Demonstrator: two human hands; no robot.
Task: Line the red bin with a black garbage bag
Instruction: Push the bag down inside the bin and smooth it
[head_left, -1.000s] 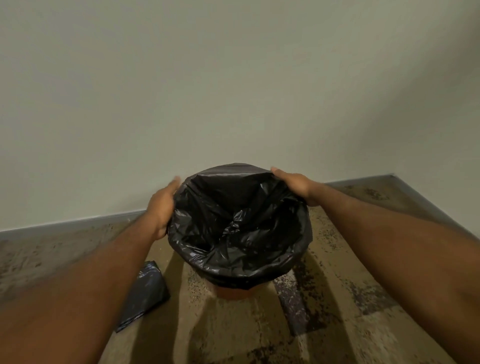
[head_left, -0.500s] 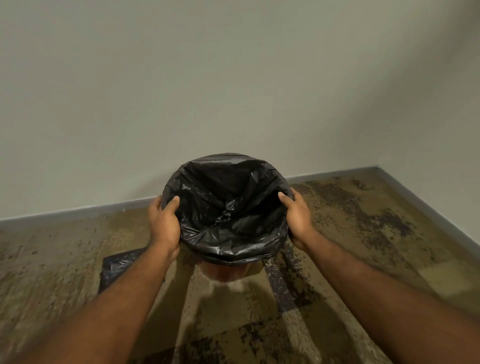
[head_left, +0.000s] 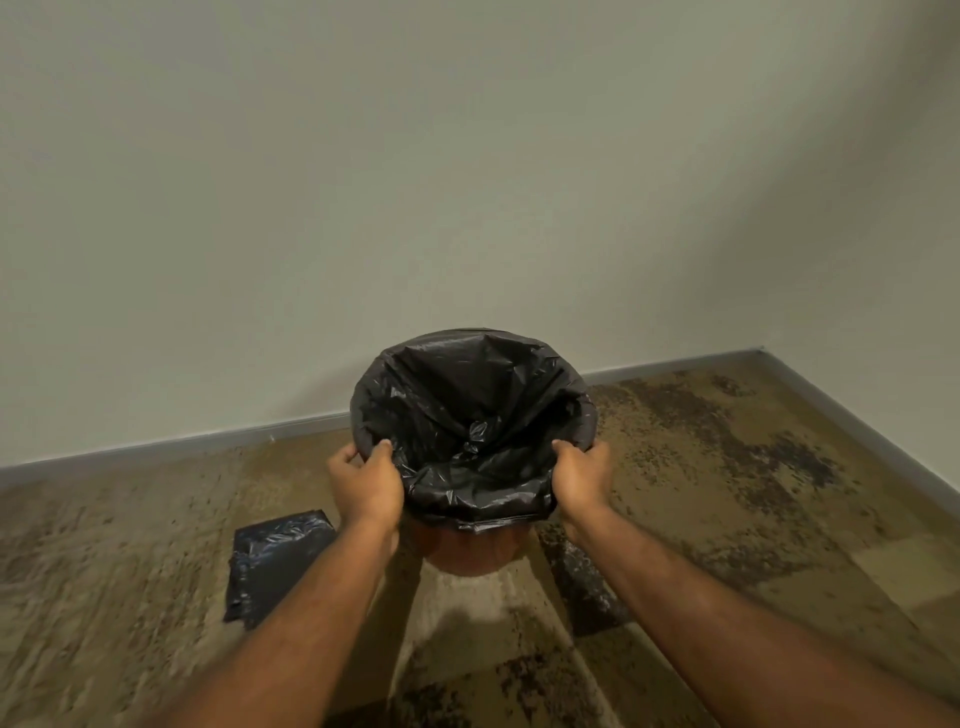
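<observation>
The red bin (head_left: 467, 553) stands on the carpet near the wall; only its lower front shows. A black garbage bag (head_left: 467, 415) fills its inside and is folded down over the rim. My left hand (head_left: 366, 486) grips the bag's folded edge at the near-left of the rim, thumb inside. My right hand (head_left: 582, 480) grips the folded edge at the near-right of the rim. The bag's bottom lies crumpled inside the bin.
A flat folded pack of black bags (head_left: 275, 564) lies on the carpet left of the bin. A grey baseboard (head_left: 182, 447) runs along the pale wall behind. The room's corner (head_left: 761, 353) is at the right.
Both hands have slid from the far sides of the rim round to the near sides, still on the bag's edge. The view has pulled back from the bin.
</observation>
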